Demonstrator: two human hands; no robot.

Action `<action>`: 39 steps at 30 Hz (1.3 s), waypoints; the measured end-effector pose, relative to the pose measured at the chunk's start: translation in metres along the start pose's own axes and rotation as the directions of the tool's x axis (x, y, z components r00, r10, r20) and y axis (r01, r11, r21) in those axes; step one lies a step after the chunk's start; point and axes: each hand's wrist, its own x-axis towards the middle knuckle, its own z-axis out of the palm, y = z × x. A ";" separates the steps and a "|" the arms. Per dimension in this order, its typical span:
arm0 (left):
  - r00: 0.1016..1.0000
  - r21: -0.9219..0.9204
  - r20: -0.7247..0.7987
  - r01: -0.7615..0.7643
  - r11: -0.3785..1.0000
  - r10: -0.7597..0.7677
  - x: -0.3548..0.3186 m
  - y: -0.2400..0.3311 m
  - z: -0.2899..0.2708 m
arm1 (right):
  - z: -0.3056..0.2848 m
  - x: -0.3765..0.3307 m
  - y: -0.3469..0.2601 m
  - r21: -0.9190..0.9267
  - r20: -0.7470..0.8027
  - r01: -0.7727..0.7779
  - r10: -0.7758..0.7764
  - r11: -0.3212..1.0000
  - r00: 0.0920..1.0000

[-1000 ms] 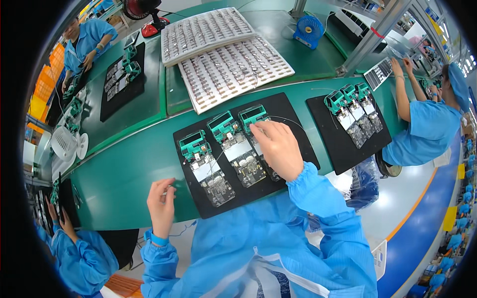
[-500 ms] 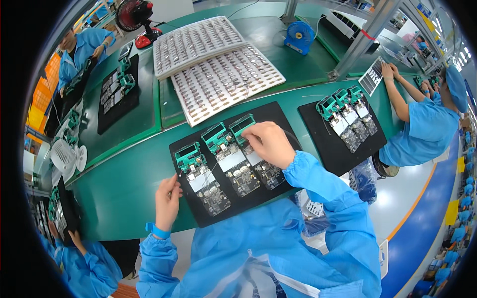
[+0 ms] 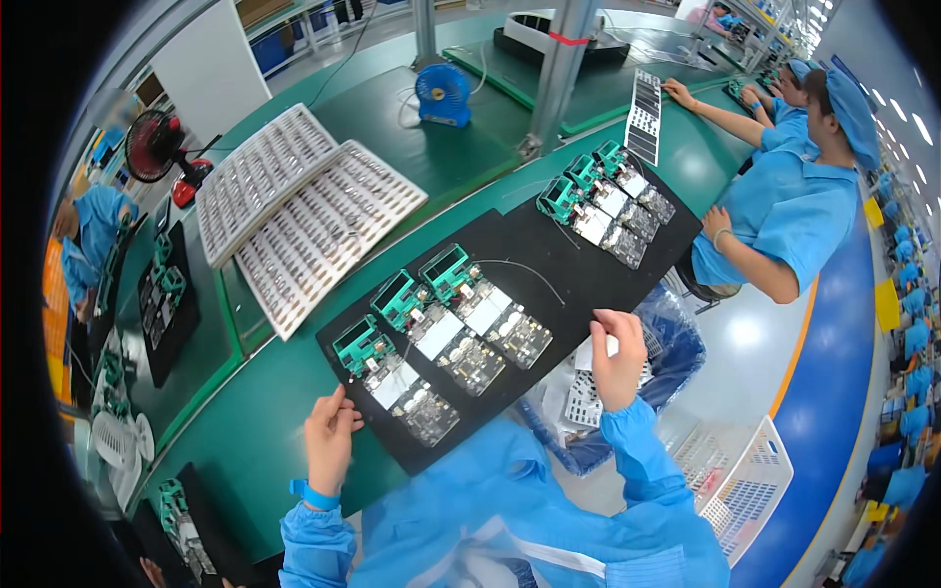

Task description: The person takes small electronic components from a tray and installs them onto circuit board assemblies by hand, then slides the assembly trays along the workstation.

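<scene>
Three circuit boards with green plastic frames lie side by side on a black mat [image 3: 387, 449] before me: a left board [image 3: 397, 387], a middle board [image 3: 441, 338] and a right board [image 3: 490, 314]. A thin wire [image 3: 524, 267] curves away from the right one. My left hand [image 3: 330, 431] is at the mat's left edge by the left board, its fingers curled and thumb against the index finger. What they pinch, if anything, is hidden. Off the mat's right side, my right hand [image 3: 618, 361] hangs with bent fingers apart from the thumb, holding nothing.
Another black mat [image 3: 655, 260] with three similar boards adjoins on the right, near a co-worker [image 3: 784, 196]. White trays [image 3: 333, 220] of small parts stand at the back left, a blue fan [image 3: 443, 95] behind. Below the bench edge are a blue-lined bin [image 3: 686, 363] and a white basket [image 3: 755, 485].
My right hand has let go of the right board's green frame and moved right, past the mat's edge. My left hand stays by the mat's left edge. The view has turned right.
</scene>
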 end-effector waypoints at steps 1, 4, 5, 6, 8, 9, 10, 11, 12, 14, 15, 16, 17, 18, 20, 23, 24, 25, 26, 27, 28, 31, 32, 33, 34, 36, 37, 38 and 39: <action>1.000 -0.008 0.027 0.009 1.000 -0.009 0.003 0.006 0.011 | -0.003 -0.004 0.016 -0.028 -0.049 -0.042 0.040 0.999 0.998; 0.997 -0.028 0.072 0.010 1.000 -0.008 0.014 0.024 0.046 | -0.010 -0.001 0.052 0.061 -0.035 -0.176 0.178 0.982 0.983; 0.998 -0.014 0.055 0.010 1.000 -0.009 0.014 0.033 0.058 | -0.013 0.002 0.054 0.132 -0.023 -0.240 0.245 0.962 0.969; 0.999 -0.007 0.039 -0.014 1.000 0.014 0.018 0.034 0.069 | -0.013 0.007 0.065 0.123 0.052 -0.308 0.304 0.943 0.951; 0.991 0.022 0.069 -0.112 0.993 0.110 0.036 0.038 0.096 | -0.015 0.020 0.090 0.103 0.070 -0.305 0.298 0.947 0.952; 0.990 0.029 0.085 -0.116 0.993 0.113 0.045 0.040 0.112 | -0.019 0.028 0.093 0.087 0.059 -0.306 0.301 0.948 0.952; 0.988 0.058 0.073 -0.143 0.988 0.139 0.053 0.044 0.128 | -0.024 0.033 0.108 0.089 0.073 -0.289 0.283 0.953 0.956; 0.984 0.105 0.081 -0.168 0.980 0.160 0.061 0.049 0.143 | -0.030 0.039 0.111 0.061 0.071 -0.287 0.282 0.956 0.957; 0.969 0.194 0.105 -0.242 0.951 0.225 0.067 0.048 0.158 | -0.037 0.042 0.112 -0.010 0.089 -0.329 0.329 0.944 0.940; 0.963 0.157 0.064 -0.268 0.951 0.261 0.080 0.045 0.182 | -0.040 0.037 0.130 0.020 0.095 -0.240 0.237 0.971 0.967; 0.984 -0.059 0.106 -0.141 0.988 0.147 0.084 0.051 0.192 | -0.035 0.037 0.137 -0.013 0.092 -0.160 0.161 0.987 0.983; 0.979 -0.157 0.136 -0.130 0.979 0.151 0.088 0.040 0.202 | -0.030 0.037 0.133 -0.086 0.068 -0.123 0.129 0.989 0.989; 0.956 -0.195 0.123 -0.241 0.951 0.267 0.090 0.029 0.204 | -0.025 0.037 0.121 -0.079 0.059 -0.120 0.125 0.990 0.990; 0.899 -0.112 0.083 -0.420 0.901 0.429 0.087 0.021 0.203 | -0.016 0.036 0.101 -0.016 0.008 -0.093 0.093 0.996 0.996; 0.872 -0.078 0.123 -0.467 0.881 0.473 0.055 0.035 0.178 | -0.005 0.030 0.064 -0.048 -0.029 -0.055 0.054 0.997 0.998; 0.830 0.001 0.079 -0.554 0.833 0.552 -0.020 0.045 0.118 | 0.009 0.008 0.022 0.098 0.124 -0.057 0.044 0.994 0.991; 0.805 0.200 0.102 -0.592 0.781 0.584 -0.039 0.052 0.082 | 0.013 -0.005 0.010 0.105 0.187 -0.030 0.010 0.994 0.982; 0.798 0.414 0.091 -0.575 0.706 0.596 -0.060 0.053 0.039 | 0.023 -0.010 -0.022 0.066 0.335 0.065 -0.083 0.996 0.938; 0.731 0.519 -0.059 -0.559 0.647 0.680 -0.073 0.040 0.004 | 0.037 -0.022 -0.036 0.185 0.382 0.058 -0.126 0.981 0.915; 0.851 0.658 -0.182 -0.266 0.704 0.493 -0.087 0.048 -0.035 | 0.047 -0.035 -0.059 0.212 0.482 -0.039 -0.069 0.976 0.874; 0.728 0.688 -0.366 -0.207 0.695 0.579 -0.100 0.031 -0.076 | 0.058 -0.045 -0.071 0.252 0.576 -0.014 -0.139 0.968 0.806; 0.489 0.627 -0.710 0.109 0.772 0.507 -0.134 -0.035 -0.201 | 0.086 -0.070 -0.133 0.346 0.791 -0.049 -0.263 0.937 0.553; 0.420 0.704 -0.694 0.223 0.675 0.585 -0.148 -0.065 -0.245 | 0.095 -0.076 -0.154 0.378 0.857 -0.161 -0.279 0.912 0.434; 0.399 0.719 -0.694 0.347 0.603 0.598 -0.161 -0.098 -0.287 | 0.105 -0.084 -0.170 0.407 0.880 -0.171 -0.335 0.897 0.337; 0.368 0.675 -0.738 0.422 0.606 0.566 -0.170 -0.134 -0.324 | 0.118 -0.094 -0.184 0.437 0.889 -0.182 -0.391 0.881 0.240; 0.390 0.624 -0.779 0.559 0.545 0.492 -0.194 -0.199 -0.384 | 0.148 -0.123 -0.206 0.454 0.879 -0.368 -0.475 0.812 0.036; 0.389 0.468 -0.875 0.521 0.714 0.289 -0.193 -0.212 -0.398 | 0.167 -0.140 -0.212 0.428 0.880 -0.377 -0.474 0.822 -0.036; 0.407 0.443 -0.878 0.496 0.747 0.251 -0.189 -0.217 -0.407 | 0.186 -0.156 -0.218 0.400 0.878 -0.382 -0.468 0.833 -0.101; 0.424 0.413 -0.881 0.475 0.777 0.209 -0.188 -0.221 -0.411 | 0.205 -0.173 -0.225 0.342 0.884 -0.461 -0.447 0.819 -0.138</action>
